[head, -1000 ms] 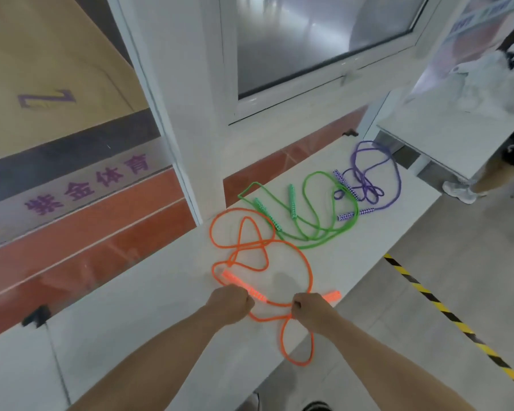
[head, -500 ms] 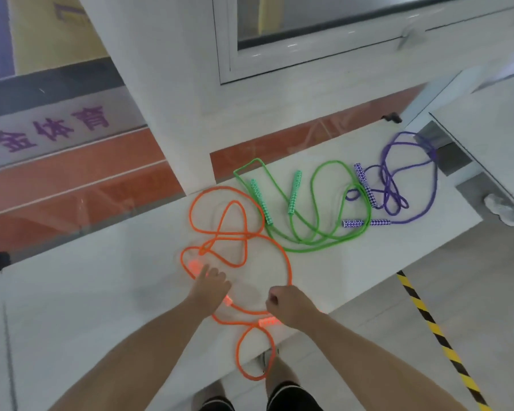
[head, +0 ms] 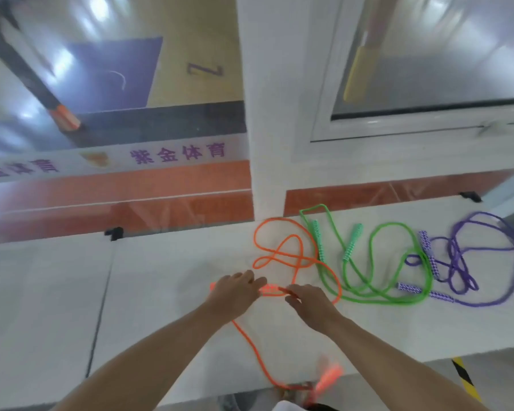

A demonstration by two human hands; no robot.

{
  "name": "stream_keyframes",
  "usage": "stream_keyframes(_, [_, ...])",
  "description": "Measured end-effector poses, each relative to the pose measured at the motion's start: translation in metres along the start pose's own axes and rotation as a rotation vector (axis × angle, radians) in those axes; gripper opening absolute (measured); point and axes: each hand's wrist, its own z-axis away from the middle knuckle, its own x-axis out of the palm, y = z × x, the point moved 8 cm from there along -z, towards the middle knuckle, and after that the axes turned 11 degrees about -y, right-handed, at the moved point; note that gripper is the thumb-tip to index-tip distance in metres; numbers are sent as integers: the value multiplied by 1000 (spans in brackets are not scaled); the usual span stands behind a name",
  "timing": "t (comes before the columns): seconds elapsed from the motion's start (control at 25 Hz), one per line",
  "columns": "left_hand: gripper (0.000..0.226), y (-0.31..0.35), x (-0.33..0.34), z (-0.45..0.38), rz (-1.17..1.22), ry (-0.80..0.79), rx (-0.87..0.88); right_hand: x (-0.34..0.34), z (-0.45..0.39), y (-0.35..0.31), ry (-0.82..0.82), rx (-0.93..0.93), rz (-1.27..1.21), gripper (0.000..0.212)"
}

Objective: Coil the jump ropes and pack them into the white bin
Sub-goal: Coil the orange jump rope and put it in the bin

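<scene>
Ropes all lie loose on the desk (head: 172,292): orange rope (head: 282,256), green rope (head: 368,295), purple rope (head: 487,301). None is coiled, and we see no bin. Our left hand (head: 235,295) lies flat on an orange handle (head: 269,290); our right hand (head: 309,301) pinches the cord.

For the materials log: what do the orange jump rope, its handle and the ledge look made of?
Orange jump rope: soft cord, probably braided nylon, matte; it lies in limp loops.
Its handle: looks like glossy translucent plastic, ribbed, though blurred.
Ledge: smooth white stone or tile, slightly glossy, with a dark seam across it.
</scene>
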Motion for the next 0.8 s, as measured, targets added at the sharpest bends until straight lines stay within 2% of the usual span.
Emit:
stream_keyframes(0.08, [36, -32, -13, 27, 115, 0, -129, -11, -10, -25, 66, -34, -110, 18])
stream_keyframes(0.2, [36, -76, -23, 59, 195, 61, -250, -33, -23, -58, 195, -101, -122, 16])
stream_keyframes(0.36, [35, -122, -19, 85, 268, 94, -324, -40, -42, -84, 186, -93, -98, 19])
stream_keyframes(0.8, [27, -133, -9, 77, 687, 182, -384, -25, -53, -107, 177, -99, -220, 23])
